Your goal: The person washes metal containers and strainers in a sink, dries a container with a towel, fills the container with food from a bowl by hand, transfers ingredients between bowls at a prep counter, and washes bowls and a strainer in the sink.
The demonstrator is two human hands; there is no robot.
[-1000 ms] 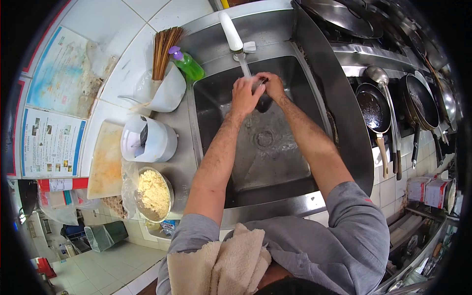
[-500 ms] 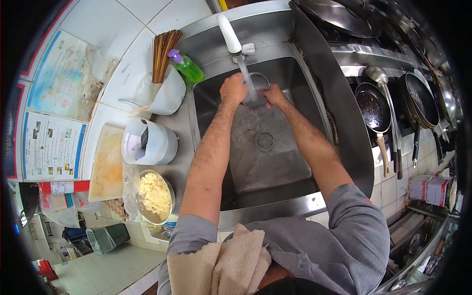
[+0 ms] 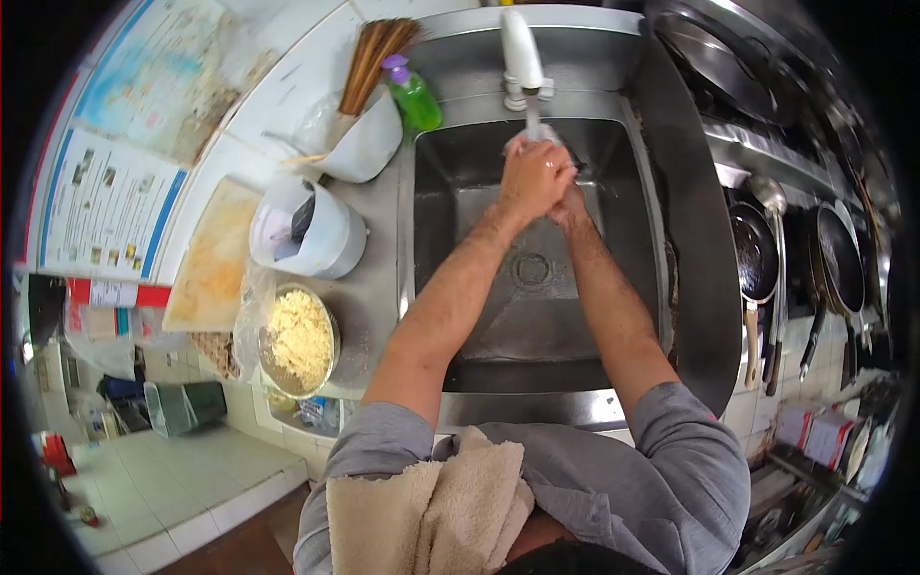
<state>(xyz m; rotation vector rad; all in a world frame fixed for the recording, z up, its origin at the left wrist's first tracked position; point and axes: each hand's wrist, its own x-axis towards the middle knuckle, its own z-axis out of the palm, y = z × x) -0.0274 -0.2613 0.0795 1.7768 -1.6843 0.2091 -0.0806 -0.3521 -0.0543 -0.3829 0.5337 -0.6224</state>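
Note:
My left hand [image 3: 534, 182] is closed under the running faucet [image 3: 520, 53], over the far part of the steel sink [image 3: 537, 331]. Tucked against it, my right hand [image 3: 570, 204] is mostly covered by the left, its fingers curled. A pale, shiny shape and a dark edge show just beyond my fingers, where water splashes. What they belong to is hidden.
Left of the sink stand a green soap bottle [image 3: 416, 103], a white container [image 3: 369, 149] with a stick bundle [image 3: 376, 62], a white tub [image 3: 331, 244] and a bowl of yellow crumbly food [image 3: 299, 340]. Pans [image 3: 754, 251] hang at right.
My hands were apart, gripping a round metal vessel under the water; now they are pressed together and the vessel is largely hidden. The view has shifted, so the sink sits further right.

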